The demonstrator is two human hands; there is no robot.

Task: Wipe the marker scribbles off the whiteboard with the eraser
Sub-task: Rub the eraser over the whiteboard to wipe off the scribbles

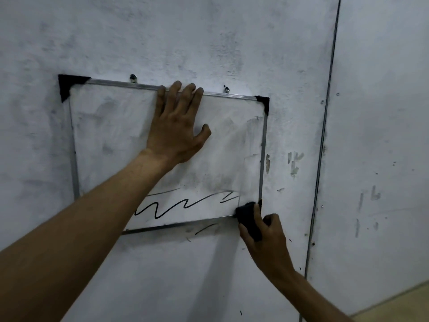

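Observation:
A small whiteboard (111,135) with a metal frame and black corner caps hangs tilted on the wall. Its upper part is smeared grey. A black wavy marker scribble (185,204) runs along its lower part. My left hand (177,126) lies flat on the board, fingers spread, fingertips over the top frame edge. My right hand (264,238) grips a black eraser (248,220) pressed at the board's bottom right corner, just right of the scribble's end. My left forearm hides the board's lower left corner.
The wall (209,38) around the board is grey and smudged. Stray marker strokes (204,228) sit on the wall just below the frame. Two screws (133,78) hold the top edge. A thin vertical seam (325,135) runs to the right; floor shows at bottom right.

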